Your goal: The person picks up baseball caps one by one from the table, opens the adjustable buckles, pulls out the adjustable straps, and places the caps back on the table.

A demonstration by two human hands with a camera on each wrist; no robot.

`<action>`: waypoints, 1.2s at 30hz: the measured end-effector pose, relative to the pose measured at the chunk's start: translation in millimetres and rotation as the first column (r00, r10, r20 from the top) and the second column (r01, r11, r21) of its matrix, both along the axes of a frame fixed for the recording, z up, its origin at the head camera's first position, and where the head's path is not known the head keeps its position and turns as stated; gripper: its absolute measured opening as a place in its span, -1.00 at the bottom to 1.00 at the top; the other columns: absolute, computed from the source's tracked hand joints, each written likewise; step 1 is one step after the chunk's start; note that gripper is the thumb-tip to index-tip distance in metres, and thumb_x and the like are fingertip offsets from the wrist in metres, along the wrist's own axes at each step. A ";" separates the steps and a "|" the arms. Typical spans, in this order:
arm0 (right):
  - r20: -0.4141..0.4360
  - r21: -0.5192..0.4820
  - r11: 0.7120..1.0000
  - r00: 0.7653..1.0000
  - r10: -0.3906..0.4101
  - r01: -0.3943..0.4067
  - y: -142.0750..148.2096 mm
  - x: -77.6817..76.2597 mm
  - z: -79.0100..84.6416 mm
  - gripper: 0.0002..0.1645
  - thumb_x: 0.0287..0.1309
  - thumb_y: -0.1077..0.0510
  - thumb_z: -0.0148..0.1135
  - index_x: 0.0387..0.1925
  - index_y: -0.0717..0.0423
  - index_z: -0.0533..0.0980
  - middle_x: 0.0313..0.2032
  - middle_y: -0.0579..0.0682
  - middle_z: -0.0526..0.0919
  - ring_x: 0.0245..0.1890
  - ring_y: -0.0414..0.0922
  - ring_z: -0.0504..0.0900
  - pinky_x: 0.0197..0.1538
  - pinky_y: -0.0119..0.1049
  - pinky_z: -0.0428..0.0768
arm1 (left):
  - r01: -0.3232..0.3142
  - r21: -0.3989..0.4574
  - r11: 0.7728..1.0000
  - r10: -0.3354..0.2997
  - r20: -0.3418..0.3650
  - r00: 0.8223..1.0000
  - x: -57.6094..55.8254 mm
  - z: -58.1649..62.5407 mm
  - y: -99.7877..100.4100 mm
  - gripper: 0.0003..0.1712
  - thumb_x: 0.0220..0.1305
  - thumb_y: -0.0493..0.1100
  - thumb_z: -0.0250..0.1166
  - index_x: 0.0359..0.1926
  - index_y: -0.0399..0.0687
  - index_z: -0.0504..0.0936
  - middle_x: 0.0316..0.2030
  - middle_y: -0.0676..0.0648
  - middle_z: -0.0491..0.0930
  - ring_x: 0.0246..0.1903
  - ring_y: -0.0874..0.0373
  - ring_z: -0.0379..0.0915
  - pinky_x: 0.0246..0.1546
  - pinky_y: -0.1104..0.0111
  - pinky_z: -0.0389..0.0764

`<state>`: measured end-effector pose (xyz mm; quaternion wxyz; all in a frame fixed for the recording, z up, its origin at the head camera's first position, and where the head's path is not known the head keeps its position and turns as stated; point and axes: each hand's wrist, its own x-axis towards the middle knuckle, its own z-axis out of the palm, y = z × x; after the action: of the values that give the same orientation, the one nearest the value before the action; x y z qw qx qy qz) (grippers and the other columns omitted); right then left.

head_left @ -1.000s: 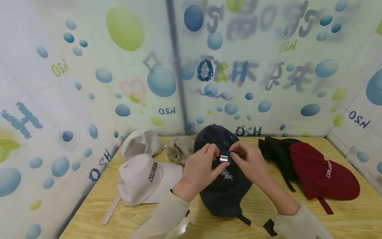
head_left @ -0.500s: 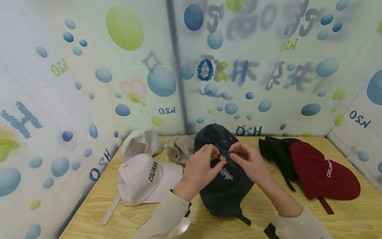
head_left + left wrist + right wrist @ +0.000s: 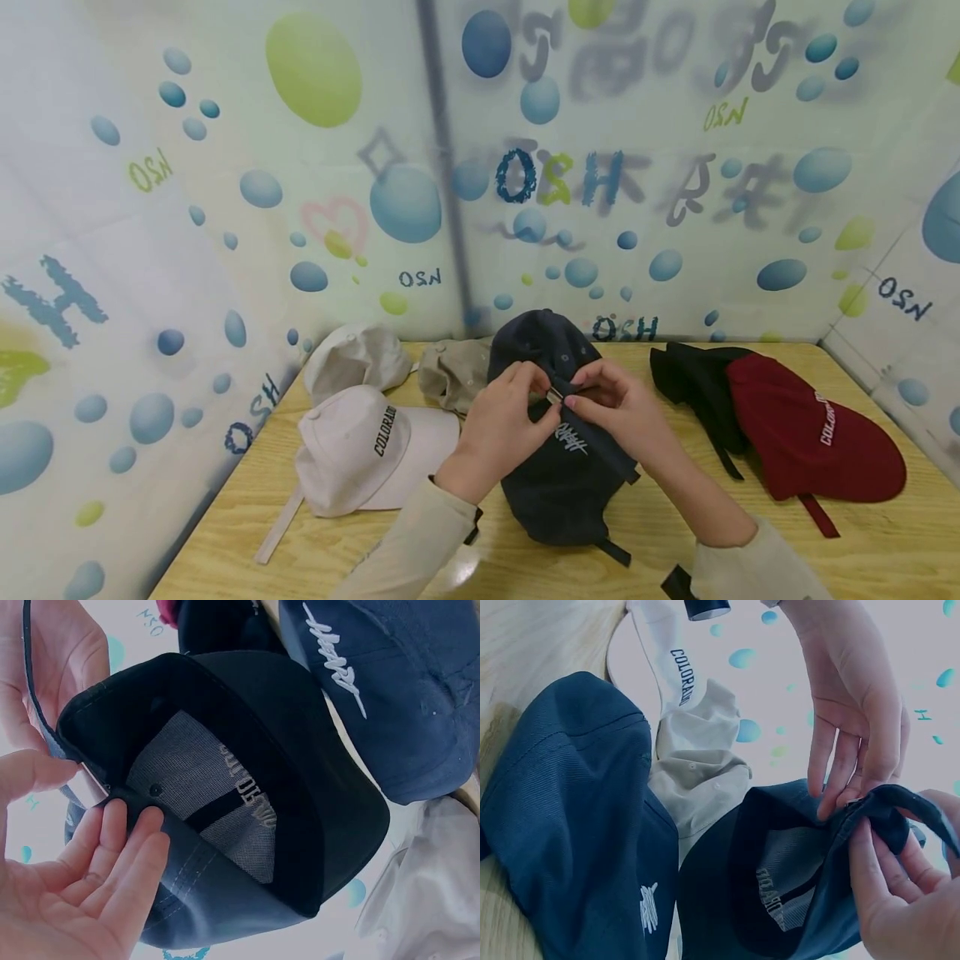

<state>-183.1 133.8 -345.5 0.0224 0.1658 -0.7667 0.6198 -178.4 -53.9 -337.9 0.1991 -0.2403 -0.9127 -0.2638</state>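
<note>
Both hands are at the back strap of a navy baseball cap (image 3: 536, 337), raised over the table. My left hand (image 3: 495, 425) pinches the shiny metal buckle (image 3: 91, 786) between thumb and fingers. Close beside it, my right hand (image 3: 628, 410) pinches the cap strap (image 3: 924, 804) near the buckle, and the strap's loose part loops out past the fingers. The left wrist view shows the cap's inside, with mesh lining and lettering seen from behind. Under the hands lies a second navy cap (image 3: 562, 500) with white script. Fingers partly hide the buckle.
To the left lie a white COLORADO cap (image 3: 345, 450), an off-white cap (image 3: 352, 358) and a beige cap (image 3: 450, 375). On the right are a black cap (image 3: 693, 379) and a dark red cap (image 3: 787, 433). A patterned sheet (image 3: 337, 250) encloses the wooden table (image 3: 247, 492).
The buckle has turned, so its bright face shows less. My right fingertips have moved slightly left toward it, and a strap end now shows below the right hand. My left hand stays nearly in place.
</note>
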 end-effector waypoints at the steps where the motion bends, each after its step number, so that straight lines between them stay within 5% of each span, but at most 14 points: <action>1: 0.005 -0.003 1.000 1.000 0.000 0.000 -0.3 -0.1 -0.8 -0.73 0.29 0.27 0.26 -0.07 0.36 0.44 -0.22 -0.06 0.64 -0.23 -0.34 0.67 -0.13 -0.45 0.64 | 0.002 0.004 1.000 -0.002 -0.002 1.000 -0.1 -0.4 0.0 -0.73 0.22 -0.09 0.41 -0.15 -0.04 0.52 -0.22 -0.01 0.59 -0.25 0.14 0.66 -0.24 0.35 0.68; 11: 0.008 -0.057 0.998 0.999 -0.032 0.033 -0.6 0.1 -6.0 -0.78 0.27 0.31 0.25 -0.15 0.37 0.43 -0.37 -0.33 0.62 -0.39 -0.28 0.62 -0.21 -0.44 0.65 | 0.026 0.008 1.000 -0.026 -0.039 0.999 -2.4 -2.2 0.1 -0.67 0.20 -0.04 0.45 -0.16 -0.05 0.52 -0.23 -0.02 0.57 -0.25 0.16 0.64 -0.22 0.35 0.68; 28: -0.032 -0.058 0.997 0.998 -0.059 0.057 -2.8 -3.9 -12.4 -0.82 0.25 0.35 0.27 -0.19 0.40 0.46 -0.38 -0.33 0.67 -0.36 -0.30 0.69 -0.20 -0.45 0.68 | -0.008 -0.046 0.999 0.004 -0.087 0.996 -2.5 -4.4 3.6 -0.74 0.19 -0.10 0.40 -0.22 -0.06 0.50 -0.30 -0.05 0.58 -0.53 0.24 0.41 -0.50 0.50 0.50; 36: -0.041 -0.067 0.997 0.998 -0.037 0.034 -1.4 -8.4 -15.3 -0.83 0.25 0.36 0.26 -0.20 0.41 0.46 -0.38 -0.36 0.67 -0.36 -0.30 0.69 -0.18 -0.44 0.68 | -0.010 -0.036 0.999 0.007 -0.097 0.995 -2.7 -4.4 3.8 -0.78 0.18 -0.13 0.39 -0.22 -0.06 0.53 -0.30 -0.04 0.63 -0.47 0.19 0.53 -0.45 0.46 0.57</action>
<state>-191.5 132.4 -360.8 0.0550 0.1645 -0.7478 0.6409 -181.1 -50.0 -342.3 0.2398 -0.2526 -0.9077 -0.2342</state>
